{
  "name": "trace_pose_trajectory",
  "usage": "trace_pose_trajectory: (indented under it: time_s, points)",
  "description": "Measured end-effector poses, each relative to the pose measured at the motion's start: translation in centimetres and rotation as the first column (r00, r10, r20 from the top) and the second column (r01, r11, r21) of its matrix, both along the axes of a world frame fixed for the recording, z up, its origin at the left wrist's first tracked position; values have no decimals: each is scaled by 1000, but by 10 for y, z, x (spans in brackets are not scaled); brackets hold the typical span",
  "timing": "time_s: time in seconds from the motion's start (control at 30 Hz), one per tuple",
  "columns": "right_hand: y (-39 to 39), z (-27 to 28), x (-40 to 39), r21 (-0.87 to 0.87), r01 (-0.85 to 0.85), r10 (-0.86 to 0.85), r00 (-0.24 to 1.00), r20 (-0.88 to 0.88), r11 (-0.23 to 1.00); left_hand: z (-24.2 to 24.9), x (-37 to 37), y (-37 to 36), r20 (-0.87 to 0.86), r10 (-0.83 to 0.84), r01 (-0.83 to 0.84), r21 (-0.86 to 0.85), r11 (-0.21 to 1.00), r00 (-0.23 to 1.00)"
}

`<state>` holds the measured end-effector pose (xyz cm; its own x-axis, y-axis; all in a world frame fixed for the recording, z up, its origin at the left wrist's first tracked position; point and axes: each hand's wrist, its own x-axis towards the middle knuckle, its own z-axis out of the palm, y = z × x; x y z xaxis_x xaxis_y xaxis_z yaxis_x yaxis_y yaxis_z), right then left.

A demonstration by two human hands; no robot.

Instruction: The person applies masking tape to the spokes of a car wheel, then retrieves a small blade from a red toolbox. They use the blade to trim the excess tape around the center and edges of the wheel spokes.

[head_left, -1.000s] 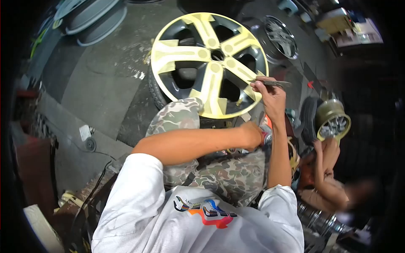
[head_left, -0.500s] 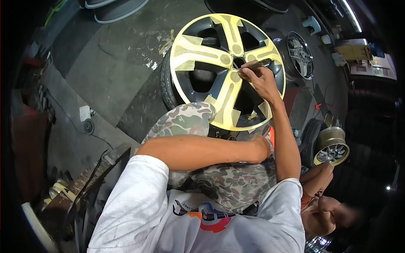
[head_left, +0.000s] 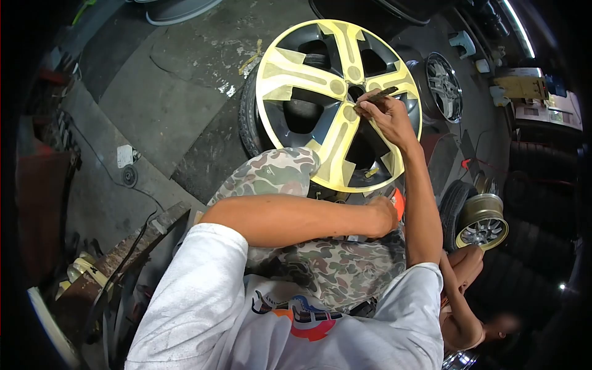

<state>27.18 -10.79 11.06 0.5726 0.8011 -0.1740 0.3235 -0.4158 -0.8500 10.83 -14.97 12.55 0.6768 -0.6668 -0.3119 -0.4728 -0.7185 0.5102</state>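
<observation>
A spoked wheel rim [head_left: 343,139] covered with yellow masking tape on its spokes and lip rests on a black tire [head_left: 249,117]. Near the hub, my right hand [head_left: 387,117] pinches a thin dark pen-like tool [head_left: 385,94], its lower end at the tape beside the center hole. Below the rim's lower edge, my left hand [head_left: 381,216] is closed over my thigh, against an orange object [head_left: 399,203]; what its fingers hold is hidden. Camouflage trousers [head_left: 345,265] cover my legs.
A chrome wheel [head_left: 443,86] stands at the upper right, with a gold wheel [head_left: 483,219] and a tire below it. Another person [head_left: 462,308] crouches at the lower right. A rough wooden plank [head_left: 132,243] and a cable lie at the left.
The view has shifted slightly, so the rim appears a little further right. My right hand stays near the hub, its tool angled a bit differently. The other person's arm has moved.
</observation>
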Motion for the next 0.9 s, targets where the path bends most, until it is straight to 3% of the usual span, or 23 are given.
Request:
trace_pose_trajectory:
  time_s: [0.07,0.17,0.23,0.37,0.5,0.77,0.9]
  points:
    - [-2,-4,1,1,-33,33,992,122,999,-3,1,-3,-11,3,-2,25,1000,1000]
    - [-1,1,-8,-5,-26,27,981,191,1000,-5,2,-3,17,-52,50,64,997,999]
    - [-3,-1,-10,-5,-12,12,979,203,1000,2,3,5,-77,-25,25,6,1000,997]
    - [-10,-5,-14,-21,55,-47,961,274,998,6,0,8,-75,5,-5,7,1000,997]
    - [-18,-7,-10,24,143,-144,988,60,989,-12,1,-4,-56,12,-12,-3,1000,998]
    - [-20,-15,-34,101,242,-253,960,121,965,-20,0,-8,-18,-29,29,4,1000,999]
    - [-15,-27,-45,157,286,-314,929,195,945,-13,-6,-5,-125,-94,113,155,981,988]
